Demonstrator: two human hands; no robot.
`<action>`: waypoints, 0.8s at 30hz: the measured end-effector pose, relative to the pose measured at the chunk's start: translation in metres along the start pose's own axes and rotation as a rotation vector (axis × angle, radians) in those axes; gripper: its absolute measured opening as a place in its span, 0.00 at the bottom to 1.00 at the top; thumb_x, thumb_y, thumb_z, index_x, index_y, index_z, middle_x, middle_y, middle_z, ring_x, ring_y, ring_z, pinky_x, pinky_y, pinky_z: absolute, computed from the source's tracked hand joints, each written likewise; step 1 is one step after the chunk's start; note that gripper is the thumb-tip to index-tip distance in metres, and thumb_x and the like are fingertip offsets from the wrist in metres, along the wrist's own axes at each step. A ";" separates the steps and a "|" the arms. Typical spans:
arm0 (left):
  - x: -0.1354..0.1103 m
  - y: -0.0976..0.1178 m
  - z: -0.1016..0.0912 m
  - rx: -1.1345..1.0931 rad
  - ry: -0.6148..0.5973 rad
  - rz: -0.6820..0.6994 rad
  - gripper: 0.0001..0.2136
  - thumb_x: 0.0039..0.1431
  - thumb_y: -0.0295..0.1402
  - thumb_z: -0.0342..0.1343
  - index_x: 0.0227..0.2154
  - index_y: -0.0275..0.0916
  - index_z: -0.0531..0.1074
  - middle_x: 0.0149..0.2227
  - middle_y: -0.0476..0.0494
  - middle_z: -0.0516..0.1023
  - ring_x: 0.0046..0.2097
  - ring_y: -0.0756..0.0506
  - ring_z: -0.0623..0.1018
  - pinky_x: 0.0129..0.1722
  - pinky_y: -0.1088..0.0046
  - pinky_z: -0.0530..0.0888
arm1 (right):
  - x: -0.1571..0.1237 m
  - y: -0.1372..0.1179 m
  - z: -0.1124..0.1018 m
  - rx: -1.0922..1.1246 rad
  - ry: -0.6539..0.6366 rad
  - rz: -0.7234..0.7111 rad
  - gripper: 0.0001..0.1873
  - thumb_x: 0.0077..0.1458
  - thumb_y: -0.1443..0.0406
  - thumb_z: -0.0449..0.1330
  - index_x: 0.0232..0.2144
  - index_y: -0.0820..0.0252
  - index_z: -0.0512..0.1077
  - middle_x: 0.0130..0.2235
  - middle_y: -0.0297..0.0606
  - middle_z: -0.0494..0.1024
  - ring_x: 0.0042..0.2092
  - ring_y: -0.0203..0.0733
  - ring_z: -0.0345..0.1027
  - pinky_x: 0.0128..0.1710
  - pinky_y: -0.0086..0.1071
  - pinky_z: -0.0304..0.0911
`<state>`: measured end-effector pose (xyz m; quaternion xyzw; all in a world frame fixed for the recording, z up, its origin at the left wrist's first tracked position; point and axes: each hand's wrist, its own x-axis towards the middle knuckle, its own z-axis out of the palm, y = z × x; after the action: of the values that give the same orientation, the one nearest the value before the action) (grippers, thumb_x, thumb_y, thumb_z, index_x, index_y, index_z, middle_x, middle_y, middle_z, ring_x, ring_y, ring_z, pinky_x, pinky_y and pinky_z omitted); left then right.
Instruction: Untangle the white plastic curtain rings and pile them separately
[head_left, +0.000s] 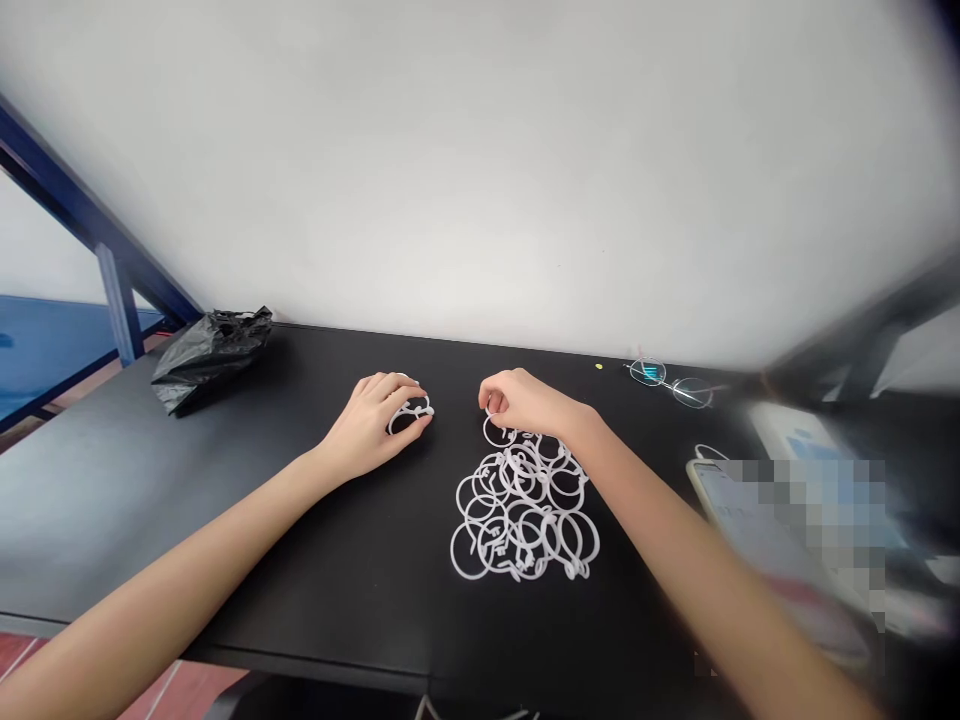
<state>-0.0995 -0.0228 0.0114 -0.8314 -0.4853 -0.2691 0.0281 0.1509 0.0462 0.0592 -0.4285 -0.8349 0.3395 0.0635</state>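
Rings at risk of snagging and scattering

Left hand [371, 425] rests on the black table [300, 580], fingers curled around a small clutch of white rings [411, 413]. Right hand [521, 403] pinches at the far edge of the tangled ring pile [523, 510]. Because the loops overlap, lifting one would likely drag its neighbours, spilling them toward the glasses [670, 381] or phone [757, 530].

One head-worn view looks forward and down, close over the black table [337, 600], facing the white wall [480, 150].
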 end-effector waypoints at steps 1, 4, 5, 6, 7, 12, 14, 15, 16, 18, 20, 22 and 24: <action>0.000 0.001 -0.001 -0.005 0.013 0.009 0.10 0.63 0.37 0.53 0.45 0.41 0.70 0.46 0.40 0.75 0.48 0.41 0.73 0.51 0.59 0.66 | 0.000 -0.001 0.000 0.009 0.002 -0.004 0.12 0.43 0.79 0.61 0.29 0.60 0.74 0.31 0.38 0.78 0.30 0.37 0.71 0.26 0.27 0.63; -0.001 0.002 -0.001 -0.029 0.042 0.033 0.09 0.63 0.36 0.53 0.44 0.41 0.70 0.45 0.40 0.76 0.47 0.42 0.73 0.51 0.59 0.66 | -0.002 -0.006 -0.004 0.024 0.005 -0.039 0.06 0.46 0.75 0.62 0.25 0.61 0.73 0.30 0.37 0.78 0.29 0.37 0.71 0.27 0.28 0.64; -0.002 0.002 -0.001 -0.039 0.047 0.042 0.08 0.63 0.36 0.53 0.43 0.41 0.70 0.45 0.41 0.76 0.47 0.42 0.74 0.50 0.60 0.66 | -0.004 -0.008 -0.007 0.024 0.010 -0.049 0.05 0.47 0.74 0.62 0.24 0.61 0.74 0.29 0.37 0.78 0.29 0.37 0.71 0.28 0.28 0.64; -0.002 0.002 0.000 -0.048 0.052 0.052 0.08 0.63 0.36 0.53 0.43 0.41 0.70 0.45 0.41 0.76 0.47 0.42 0.74 0.50 0.59 0.66 | -0.007 -0.010 -0.010 0.022 0.016 -0.050 0.05 0.48 0.74 0.62 0.24 0.61 0.74 0.29 0.38 0.78 0.30 0.37 0.71 0.28 0.29 0.64; -0.002 0.002 0.000 -0.058 0.055 0.063 0.08 0.63 0.36 0.53 0.43 0.41 0.70 0.45 0.41 0.76 0.48 0.41 0.74 0.51 0.59 0.66 | -0.010 -0.012 -0.013 0.022 0.027 -0.047 0.05 0.48 0.73 0.62 0.24 0.61 0.74 0.29 0.37 0.78 0.30 0.37 0.71 0.29 0.29 0.64; -0.005 0.007 0.003 -0.097 0.041 0.103 0.07 0.63 0.34 0.54 0.42 0.41 0.70 0.43 0.42 0.77 0.48 0.42 0.75 0.53 0.59 0.66 | -0.031 -0.016 -0.018 0.036 0.159 -0.044 0.04 0.49 0.70 0.62 0.23 0.61 0.75 0.30 0.37 0.78 0.31 0.38 0.70 0.29 0.30 0.62; -0.006 0.011 0.003 -0.103 0.039 0.115 0.07 0.63 0.34 0.54 0.43 0.41 0.69 0.44 0.42 0.77 0.48 0.42 0.75 0.53 0.59 0.66 | -0.039 -0.010 -0.012 0.100 0.255 -0.058 0.04 0.50 0.67 0.62 0.24 0.61 0.75 0.29 0.36 0.77 0.30 0.36 0.68 0.29 0.30 0.62; -0.006 0.013 0.002 -0.106 0.040 0.126 0.08 0.63 0.34 0.54 0.44 0.41 0.69 0.44 0.42 0.77 0.47 0.42 0.75 0.53 0.59 0.66 | -0.044 -0.006 -0.008 0.164 0.291 -0.063 0.05 0.51 0.66 0.62 0.26 0.61 0.76 0.28 0.36 0.77 0.29 0.35 0.68 0.29 0.30 0.62; -0.006 0.016 0.002 -0.109 0.044 0.140 0.09 0.63 0.34 0.54 0.46 0.41 0.68 0.45 0.41 0.77 0.48 0.42 0.74 0.53 0.59 0.66 | -0.047 -0.001 -0.004 0.244 0.322 -0.064 0.06 0.51 0.63 0.63 0.27 0.61 0.76 0.28 0.36 0.78 0.29 0.36 0.69 0.30 0.30 0.63; -0.005 0.023 0.000 -0.113 0.049 0.174 0.12 0.63 0.34 0.54 0.48 0.40 0.66 0.45 0.40 0.77 0.48 0.42 0.74 0.53 0.58 0.66 | -0.053 0.009 0.006 0.427 0.374 -0.060 0.10 0.51 0.60 0.64 0.29 0.62 0.76 0.28 0.37 0.78 0.30 0.36 0.70 0.30 0.30 0.64; -0.004 0.030 -0.001 -0.124 0.043 0.199 0.13 0.63 0.33 0.54 0.49 0.40 0.65 0.44 0.40 0.77 0.47 0.42 0.74 0.54 0.57 0.66 | -0.056 0.016 0.014 0.567 0.429 -0.028 0.14 0.50 0.56 0.66 0.30 0.63 0.75 0.28 0.39 0.78 0.28 0.36 0.70 0.27 0.29 0.64; -0.004 0.036 0.000 -0.152 0.029 0.220 0.13 0.63 0.33 0.55 0.50 0.40 0.65 0.44 0.41 0.77 0.46 0.42 0.74 0.53 0.57 0.67 | -0.057 0.017 0.022 0.642 0.451 -0.001 0.17 0.49 0.54 0.66 0.30 0.63 0.74 0.27 0.38 0.78 0.25 0.34 0.67 0.24 0.29 0.62; -0.005 0.041 0.002 -0.195 0.018 0.225 0.15 0.63 0.33 0.55 0.51 0.40 0.64 0.45 0.40 0.76 0.47 0.42 0.74 0.52 0.58 0.68 | -0.057 0.014 0.029 0.658 0.479 -0.016 0.17 0.50 0.54 0.65 0.30 0.63 0.74 0.25 0.36 0.76 0.23 0.34 0.66 0.22 0.28 0.61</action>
<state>-0.0672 -0.0478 0.0164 -0.8768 -0.3605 -0.3177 -0.0184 0.1843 -0.0061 0.0387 -0.4458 -0.6468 0.4785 0.3924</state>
